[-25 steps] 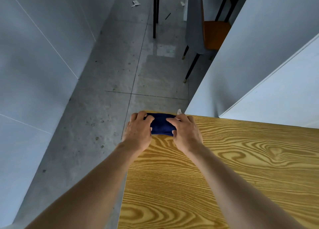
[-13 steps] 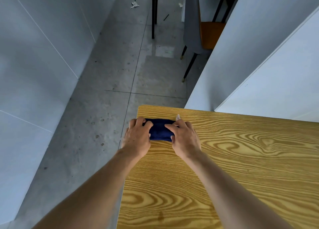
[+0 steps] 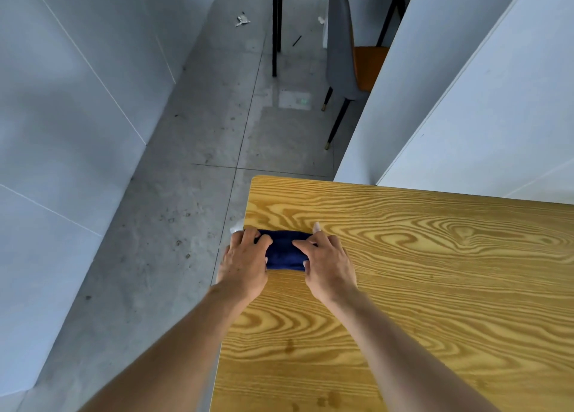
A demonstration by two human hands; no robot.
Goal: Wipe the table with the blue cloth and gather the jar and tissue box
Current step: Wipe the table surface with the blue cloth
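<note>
Neither the jar nor the tissue box shows in this view, and the ends of the blue cloth are covered by the hands, so its full length cannot be made out; small white scraps peek out past the left hand's fingers and beside the right hand's fingertips, too little to identify. The cloth is dark navy, folded or bunched into a thick, short strip, lying on the wood-grain tabletop near its far left corner, close to the left edge. The left hand has its fingers curled over the cloth's left end, partly overhanging the tabletop's edge; the right hand presses and grips the right end, fingers bent over the top. A chair with an orange seat stands on the grey floor beyond, partly hidden by a white panel. Compared with a second ago, the cloth and both hands sit farther in from the far edge, with more bare wood showing beyond them.
</note>
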